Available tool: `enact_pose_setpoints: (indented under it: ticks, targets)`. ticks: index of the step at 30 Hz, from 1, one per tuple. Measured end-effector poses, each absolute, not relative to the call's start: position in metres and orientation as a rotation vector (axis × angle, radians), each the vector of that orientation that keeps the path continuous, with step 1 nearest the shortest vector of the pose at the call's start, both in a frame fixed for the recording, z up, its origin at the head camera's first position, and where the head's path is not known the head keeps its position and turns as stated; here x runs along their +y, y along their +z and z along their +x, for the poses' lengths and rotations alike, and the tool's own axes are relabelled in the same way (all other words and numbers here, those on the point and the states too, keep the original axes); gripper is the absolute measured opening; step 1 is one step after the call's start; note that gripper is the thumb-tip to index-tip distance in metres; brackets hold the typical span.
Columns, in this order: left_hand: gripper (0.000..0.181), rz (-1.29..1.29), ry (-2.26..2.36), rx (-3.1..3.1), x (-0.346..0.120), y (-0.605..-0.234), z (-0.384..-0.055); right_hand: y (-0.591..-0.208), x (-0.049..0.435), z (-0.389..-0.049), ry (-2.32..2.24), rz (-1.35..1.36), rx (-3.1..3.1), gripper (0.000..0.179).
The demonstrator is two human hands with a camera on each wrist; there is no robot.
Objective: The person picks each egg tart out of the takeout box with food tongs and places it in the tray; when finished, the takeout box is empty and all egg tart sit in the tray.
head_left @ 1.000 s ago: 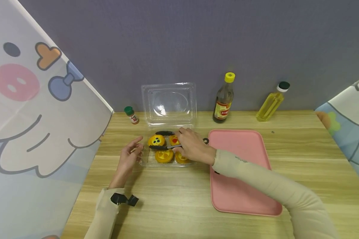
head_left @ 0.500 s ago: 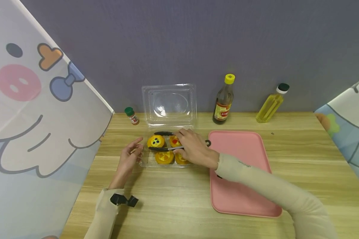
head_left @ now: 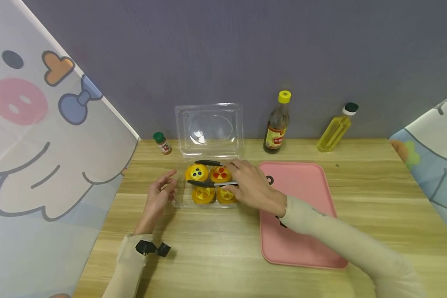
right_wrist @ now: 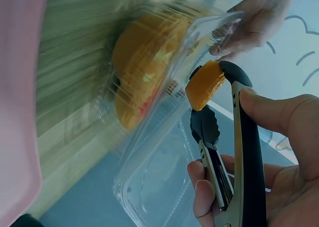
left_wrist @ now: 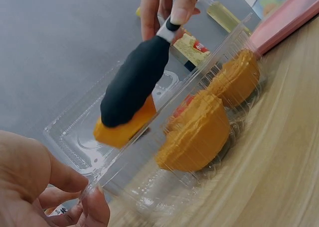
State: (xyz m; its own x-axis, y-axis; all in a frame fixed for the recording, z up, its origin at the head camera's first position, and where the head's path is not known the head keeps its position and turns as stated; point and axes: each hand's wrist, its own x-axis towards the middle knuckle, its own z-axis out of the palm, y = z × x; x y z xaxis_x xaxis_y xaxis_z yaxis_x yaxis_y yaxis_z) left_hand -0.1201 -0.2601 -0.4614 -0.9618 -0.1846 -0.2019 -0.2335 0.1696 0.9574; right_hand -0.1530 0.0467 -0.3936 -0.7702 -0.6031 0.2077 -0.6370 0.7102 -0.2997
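My right hand (head_left: 251, 184) grips a pair of black-tipped tongs (right_wrist: 249, 157). Between the tong tips is an egg tart (head_left: 196, 173) with dark blue dots on top; both wrist views show this tart (right_wrist: 204, 85) raised to about the rim of a clear plastic container (left_wrist: 134, 160). Inside the container sit a tart with red pieces (head_left: 220, 174) and two yellow-topped tarts, one of them a front left tart (head_left: 203, 195). My left hand (head_left: 160, 192) pinches the container's left edge between thumb and fingers. The container's hinged lid (head_left: 209, 130) stands raised behind.
A pink tray (head_left: 301, 244) lies right of the container, under my right forearm. Along the back wall stand a small green-capped shaker (head_left: 162, 143), a dark sauce bottle (head_left: 277, 128) with a yellow cap, and a bottle of yellow oil (head_left: 335, 131).
My right hand and the tongs have shifted a little to the right. The blue-dotted tart has moved slightly up and right with them, and the red-topped tart shows more. My left hand stays put.
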Motion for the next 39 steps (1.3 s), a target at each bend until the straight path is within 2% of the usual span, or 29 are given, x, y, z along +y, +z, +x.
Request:
enact_pose_setpoints:
  ticks: [26,39]
  targets:
    - [0.044,-0.410,1.923,2.380,-0.263,-0.462,-0.122,-0.390,0.131,-0.125,0.561,0.805,-2.734,0.071]
    - [0.046,-0.389,1.930,2.355,-0.265,-0.463,-0.122,-0.394,0.177,-0.122,0.551,0.703,-2.656,0.072]
